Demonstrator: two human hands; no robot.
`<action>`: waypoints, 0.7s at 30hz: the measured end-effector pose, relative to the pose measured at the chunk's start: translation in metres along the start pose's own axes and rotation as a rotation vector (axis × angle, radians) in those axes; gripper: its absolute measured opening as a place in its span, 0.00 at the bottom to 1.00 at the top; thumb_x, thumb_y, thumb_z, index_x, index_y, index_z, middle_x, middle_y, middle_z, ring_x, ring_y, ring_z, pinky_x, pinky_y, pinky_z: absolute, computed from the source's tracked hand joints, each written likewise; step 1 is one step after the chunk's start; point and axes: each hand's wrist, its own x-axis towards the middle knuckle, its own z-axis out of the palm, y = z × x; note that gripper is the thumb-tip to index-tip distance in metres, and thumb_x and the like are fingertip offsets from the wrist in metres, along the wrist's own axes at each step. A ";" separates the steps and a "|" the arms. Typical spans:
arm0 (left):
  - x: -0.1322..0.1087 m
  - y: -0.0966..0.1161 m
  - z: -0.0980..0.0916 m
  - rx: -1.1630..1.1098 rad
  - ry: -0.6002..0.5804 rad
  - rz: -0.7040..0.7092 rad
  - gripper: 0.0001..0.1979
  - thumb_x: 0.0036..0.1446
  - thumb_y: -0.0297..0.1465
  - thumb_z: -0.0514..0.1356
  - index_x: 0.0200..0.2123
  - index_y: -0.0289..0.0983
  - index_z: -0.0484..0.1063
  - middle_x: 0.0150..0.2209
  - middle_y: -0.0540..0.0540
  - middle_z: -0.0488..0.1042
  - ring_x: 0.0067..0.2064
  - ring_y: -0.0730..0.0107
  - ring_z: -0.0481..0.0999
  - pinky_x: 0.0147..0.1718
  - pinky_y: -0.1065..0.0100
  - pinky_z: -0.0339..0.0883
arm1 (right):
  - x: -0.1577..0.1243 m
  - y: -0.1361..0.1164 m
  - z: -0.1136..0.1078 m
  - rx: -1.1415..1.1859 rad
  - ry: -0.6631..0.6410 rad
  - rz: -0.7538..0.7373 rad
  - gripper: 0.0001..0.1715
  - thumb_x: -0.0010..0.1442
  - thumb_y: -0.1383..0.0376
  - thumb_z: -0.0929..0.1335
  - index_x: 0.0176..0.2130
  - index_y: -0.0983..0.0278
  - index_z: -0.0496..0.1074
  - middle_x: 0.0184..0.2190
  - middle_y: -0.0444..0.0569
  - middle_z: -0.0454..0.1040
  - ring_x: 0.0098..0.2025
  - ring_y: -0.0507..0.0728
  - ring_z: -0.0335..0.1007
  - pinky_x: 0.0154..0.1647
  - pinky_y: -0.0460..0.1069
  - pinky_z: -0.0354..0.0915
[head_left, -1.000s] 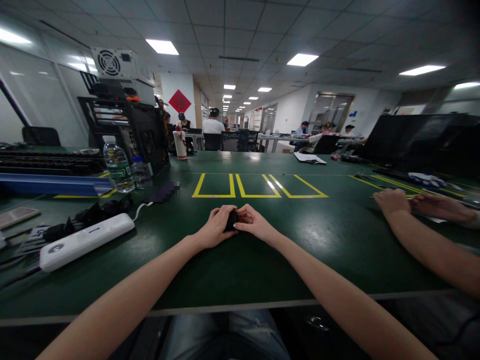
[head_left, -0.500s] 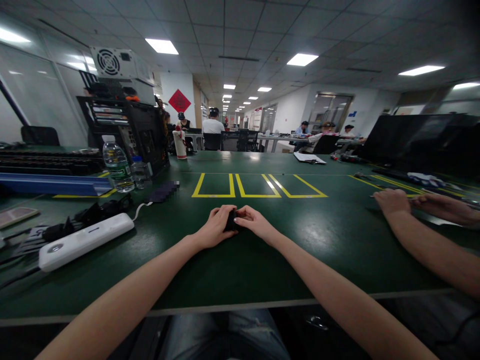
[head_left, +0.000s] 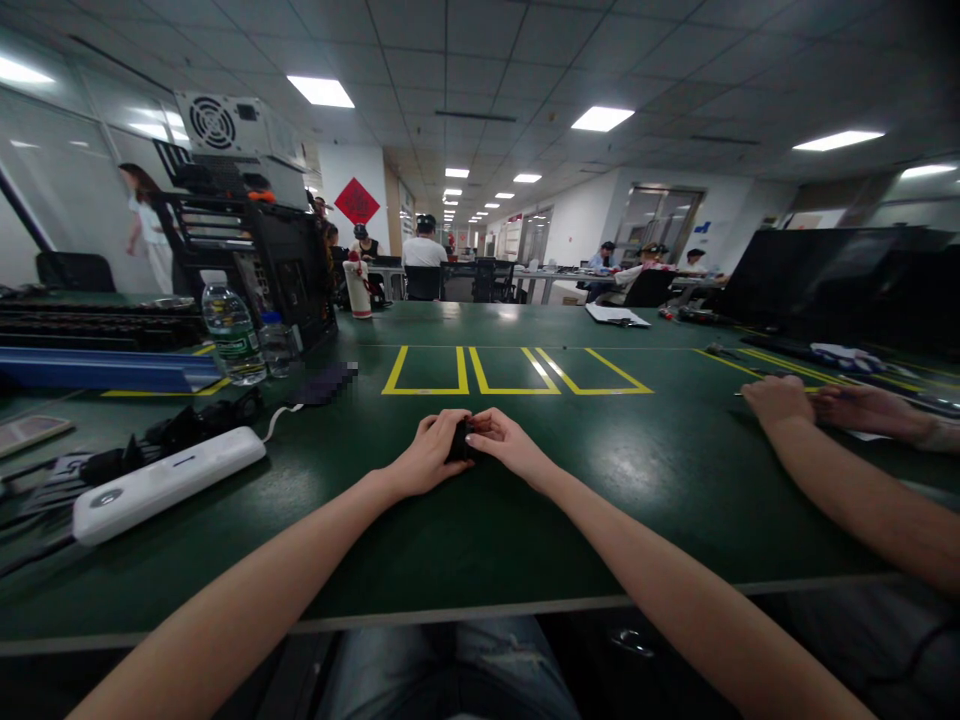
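Both of my hands meet at the middle of the green table (head_left: 525,520), closed round a small black object (head_left: 460,441). My left hand (head_left: 427,457) curls over its left side and my right hand (head_left: 504,443) pinches its right side. Most of the object is hidden by my fingers. Three yellow outlined boxes (head_left: 510,372) are marked on the table just beyond my hands.
A white power strip (head_left: 165,481) with cables lies at the left, with a water bottle (head_left: 232,335) and a black rack (head_left: 255,260) behind it. A co-worker's arms (head_left: 847,470) rest on the table at the right. More people sit at far desks.
My hands stay together on the small black object, almost still. A person has come into view walking behind the glass at the far left.
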 end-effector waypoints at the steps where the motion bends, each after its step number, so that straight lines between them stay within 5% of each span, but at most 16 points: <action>1: 0.000 0.000 0.000 0.000 0.003 -0.001 0.27 0.50 0.33 0.56 0.51 0.41 0.47 0.48 0.43 0.58 0.50 0.62 0.60 0.51 0.54 0.49 | 0.000 0.001 -0.001 -0.010 0.003 0.023 0.16 0.46 0.62 0.68 0.37 0.64 0.63 0.36 0.45 0.66 0.40 0.53 0.65 0.44 0.52 0.60; 10: -0.001 -0.005 0.005 0.003 0.016 -0.005 0.26 0.50 0.32 0.56 0.51 0.41 0.47 0.48 0.44 0.58 0.50 0.62 0.59 0.51 0.54 0.48 | -0.002 -0.001 -0.003 0.005 -0.088 -0.027 0.19 0.43 0.64 0.70 0.35 0.63 0.62 0.34 0.44 0.67 0.40 0.52 0.65 0.45 0.51 0.60; 21: 0.000 -0.009 0.011 0.016 0.042 0.005 0.28 0.49 0.33 0.57 0.51 0.41 0.47 0.48 0.44 0.58 0.50 0.61 0.60 0.51 0.54 0.49 | 0.001 0.000 0.000 -0.051 0.015 0.078 0.15 0.47 0.61 0.67 0.36 0.65 0.62 0.35 0.47 0.66 0.39 0.53 0.64 0.42 0.52 0.61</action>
